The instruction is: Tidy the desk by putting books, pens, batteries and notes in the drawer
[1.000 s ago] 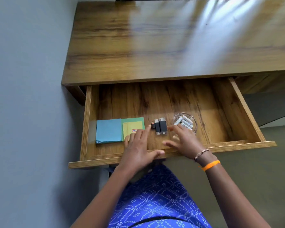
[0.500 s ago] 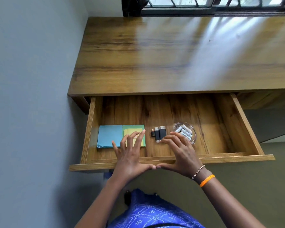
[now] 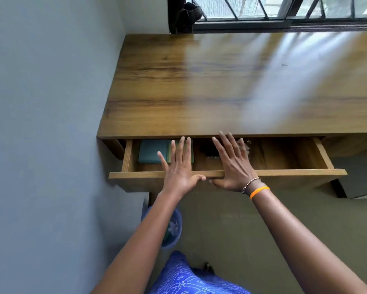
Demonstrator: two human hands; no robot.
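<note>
Drawer (image 3: 227, 173) at mid-frame is now more than half shut — a second ago it stood fully out. Both hands, left hand (image 3: 179, 168) and right hand (image 3: 234, 166), press its front edge, each grip wide and flat, holding nothing. Blue notes (image 3: 151, 152) sit inside at its left; the table (image 3: 220, 85) looks bare — tidying seems nearly done.

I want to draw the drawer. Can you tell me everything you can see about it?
The drawer is brown wood with lighter side walls and sits partly open under the desk top. Inside lie a blue pad and a green one, with dark things too shadowed to name. The left hand and right hand press flat on its front edge, fingers straight.
</note>
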